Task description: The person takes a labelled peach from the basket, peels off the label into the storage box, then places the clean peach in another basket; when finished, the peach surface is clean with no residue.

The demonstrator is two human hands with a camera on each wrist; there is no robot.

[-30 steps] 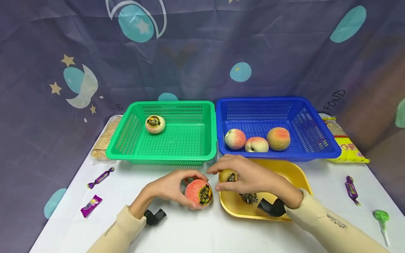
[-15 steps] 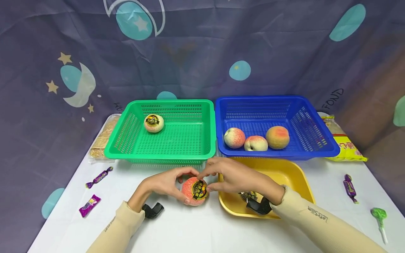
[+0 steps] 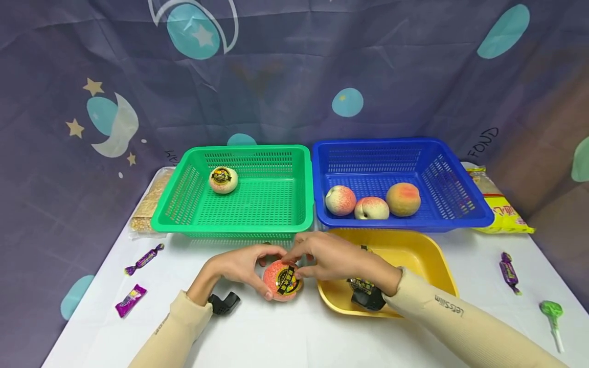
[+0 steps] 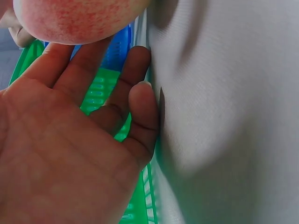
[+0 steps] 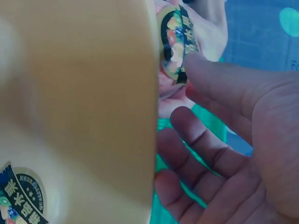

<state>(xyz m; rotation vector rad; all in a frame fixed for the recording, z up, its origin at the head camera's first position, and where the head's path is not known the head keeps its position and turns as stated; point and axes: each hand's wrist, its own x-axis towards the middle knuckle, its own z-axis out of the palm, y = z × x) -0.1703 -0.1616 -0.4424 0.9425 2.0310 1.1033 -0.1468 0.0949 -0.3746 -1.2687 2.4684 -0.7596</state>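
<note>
A white table (image 3: 294, 337) carries everything, with a dark star-and-moon cloth (image 3: 294, 76) hanging behind it; at the far side sit a green basket (image 3: 184, 202), on the left, and a blue basket (image 3: 455, 197), on the right, touching edge to edge; the green one holds a single stickered peach (image 3: 223, 180) in its far left corner, and the blue one holds three bare peaches (image 3: 371, 200) in a row near its front wall; nearer, just right of centre, lies a yellow tray (image 3: 423, 255) with loose round stickers (image 5: 21, 198) on its floor; the left hand (image 3: 239, 266) curls around a pink peach (image 3: 281, 280) just left of the tray, gripping it with fingers and thumb just above the table; the right hand (image 3: 329, 258) reaches over the tray's left rim, its thumb pressing the black-and-gold sticker (image 5: 175, 44) on the peach's face, its other fingers loosely spread and holding nothing; wrapped sweets (image 3: 138, 278) lie at the near left, more sweets (image 3: 510, 271) and a green lollipop (image 3: 551, 317) at the near right; a yellow packet (image 3: 501, 212) lies beside the blue basket.
</note>
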